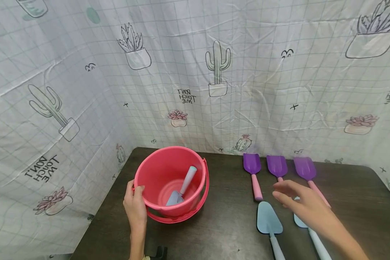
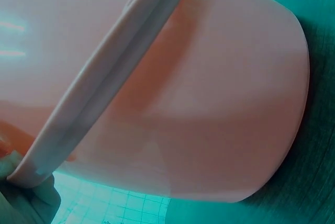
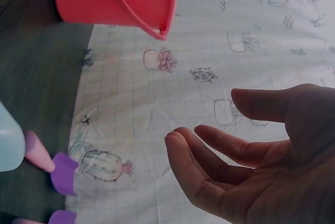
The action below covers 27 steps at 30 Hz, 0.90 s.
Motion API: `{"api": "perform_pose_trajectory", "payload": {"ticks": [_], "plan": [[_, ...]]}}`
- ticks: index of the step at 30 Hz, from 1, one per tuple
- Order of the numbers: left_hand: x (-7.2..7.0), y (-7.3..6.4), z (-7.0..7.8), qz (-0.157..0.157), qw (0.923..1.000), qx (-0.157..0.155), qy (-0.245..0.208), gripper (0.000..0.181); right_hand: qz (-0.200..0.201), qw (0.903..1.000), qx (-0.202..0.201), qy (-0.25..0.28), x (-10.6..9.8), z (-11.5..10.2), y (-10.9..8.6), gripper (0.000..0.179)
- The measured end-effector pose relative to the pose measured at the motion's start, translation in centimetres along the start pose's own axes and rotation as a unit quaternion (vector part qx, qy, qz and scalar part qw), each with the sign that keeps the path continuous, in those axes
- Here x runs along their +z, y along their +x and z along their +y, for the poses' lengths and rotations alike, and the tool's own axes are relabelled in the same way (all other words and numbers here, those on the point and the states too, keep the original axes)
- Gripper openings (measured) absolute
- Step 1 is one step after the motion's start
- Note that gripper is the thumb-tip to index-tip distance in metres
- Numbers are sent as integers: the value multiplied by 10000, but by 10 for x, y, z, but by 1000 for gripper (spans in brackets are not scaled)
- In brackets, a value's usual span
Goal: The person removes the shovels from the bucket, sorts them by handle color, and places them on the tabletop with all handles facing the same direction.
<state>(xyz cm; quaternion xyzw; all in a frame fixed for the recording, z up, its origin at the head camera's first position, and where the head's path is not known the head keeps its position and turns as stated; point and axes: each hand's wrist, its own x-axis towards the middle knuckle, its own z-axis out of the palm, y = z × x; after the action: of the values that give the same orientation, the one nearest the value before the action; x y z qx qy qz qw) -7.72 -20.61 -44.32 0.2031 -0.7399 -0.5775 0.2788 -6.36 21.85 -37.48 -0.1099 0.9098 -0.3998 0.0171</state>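
Note:
My left hand [image 1: 135, 204] grips the left rim of a pink bucket [image 1: 169, 162], thumb over the inside of the rim. In the left wrist view, the bucket's wall [image 2: 225, 88] fills most of the picture. Inside the bucket leans a light blue trowel [image 1: 188, 178], its handle pointing up. My right hand [image 1: 303, 202] hovers over the right side of the table, fingers relaxed and holding nothing; the right wrist view shows the bare palm [image 3: 261, 182]. It partly covers a purple shovel [image 1: 277, 165] with a pink handle and a second light blue trowel [image 1: 319, 243].
Another purple shovel [image 1: 252, 163] lies left of the right hand, and a third purple shovel [image 1: 305, 168] lies behind it. Nearer the front is a light blue trowel [image 1: 269, 218]. A cactus-print cloth [image 1: 195, 72] hangs behind and left of the dark table [image 1: 227, 216].

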Motion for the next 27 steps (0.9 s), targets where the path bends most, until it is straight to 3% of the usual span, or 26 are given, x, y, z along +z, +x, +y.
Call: {"api": "perform_pose_trajectory", "payload": {"ticks": [14, 27], "plan": [[-1, -3, -1, 59, 10000, -18, 62, 33, 249, 9991, -343, 30, 5, -47, 29, 35], [2, -2, -2, 242, 9992, 219, 245, 30, 303, 9974, -607, 245, 13, -70, 45, 31]]}}
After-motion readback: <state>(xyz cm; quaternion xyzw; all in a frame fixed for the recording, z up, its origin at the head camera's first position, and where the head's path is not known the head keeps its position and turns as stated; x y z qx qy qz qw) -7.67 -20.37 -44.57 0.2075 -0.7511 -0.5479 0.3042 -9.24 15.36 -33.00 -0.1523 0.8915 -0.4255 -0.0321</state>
